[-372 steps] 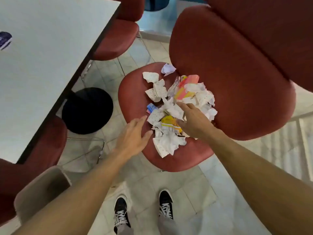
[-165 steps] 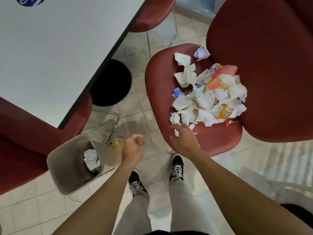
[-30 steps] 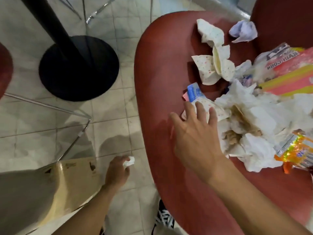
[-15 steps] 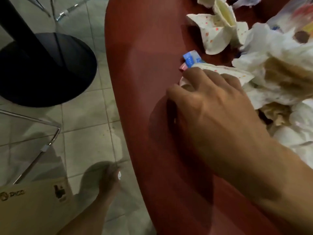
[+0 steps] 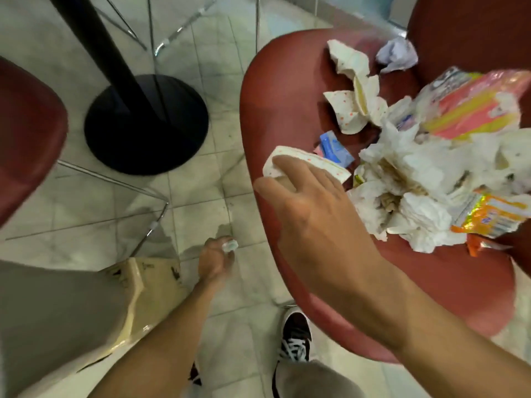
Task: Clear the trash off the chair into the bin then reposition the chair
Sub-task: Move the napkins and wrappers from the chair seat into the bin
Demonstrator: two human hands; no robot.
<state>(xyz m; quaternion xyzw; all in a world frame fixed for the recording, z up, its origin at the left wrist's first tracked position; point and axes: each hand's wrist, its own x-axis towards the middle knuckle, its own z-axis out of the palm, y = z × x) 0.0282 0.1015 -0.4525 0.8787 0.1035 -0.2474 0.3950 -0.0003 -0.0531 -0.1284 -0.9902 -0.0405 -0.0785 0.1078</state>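
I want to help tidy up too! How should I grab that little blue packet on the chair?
Pinch the blue packet by its upper left corner, coming from above on the bare side of the chair seat. It lies flat; that corner is free, while the spotted napkin in the right hand overlaps its lower edge.

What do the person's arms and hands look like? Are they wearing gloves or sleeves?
No gloves and no sleeves show. Both the left hand and the right hand are bare, with bare forearms right to the edge of the picture. No watch, ring or bracelet shows. Lower down, the person wears grey trousers and black shoes with white laces.
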